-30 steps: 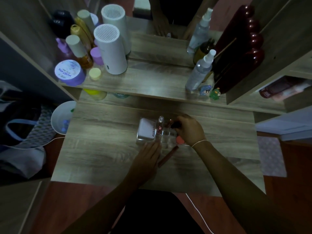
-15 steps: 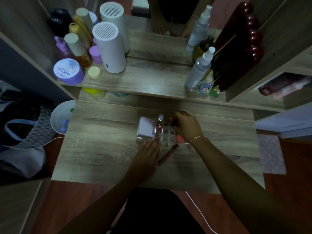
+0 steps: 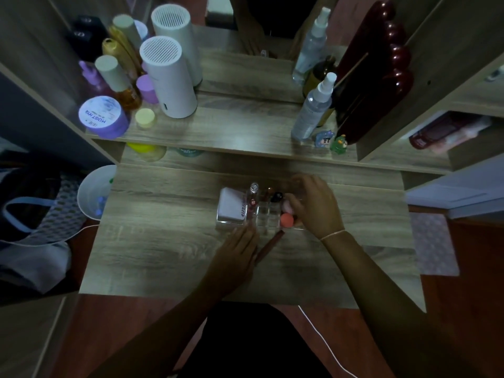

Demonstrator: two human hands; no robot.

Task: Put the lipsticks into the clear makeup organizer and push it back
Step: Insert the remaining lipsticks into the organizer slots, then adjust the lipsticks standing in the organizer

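The clear makeup organizer (image 3: 263, 218) sits mid-desk. In it stand a lip tube with a silver cap (image 3: 253, 197), a reddish-brown lipstick (image 3: 267, 193) and a black-capped lipstick (image 3: 276, 197); a white compact (image 3: 231, 205) fills its left bay and orange and pink sponges (image 3: 287, 219) its right bay. A dark red lipstick (image 3: 270, 245) lies flat on the desk just in front. My left hand (image 3: 236, 257) rests on the desk, fingertips against the organizer's front edge, beside that lipstick. My right hand (image 3: 313, 205) hovers over the organizer's right end, fingers spread and empty.
A raised shelf behind the desk carries a white cylinder device (image 3: 169, 80), several bottles and jars at the left (image 3: 103, 115), spray bottles (image 3: 313, 107) and small figurines (image 3: 338, 144) at the right. A white bowl (image 3: 92, 192) sits off the desk's left edge. A white cable (image 3: 324, 342) trails below.
My right hand has let go of the black-capped lipstick, which now stands in the organizer, and has moved right with its fingers spread. My left hand has stayed in place.
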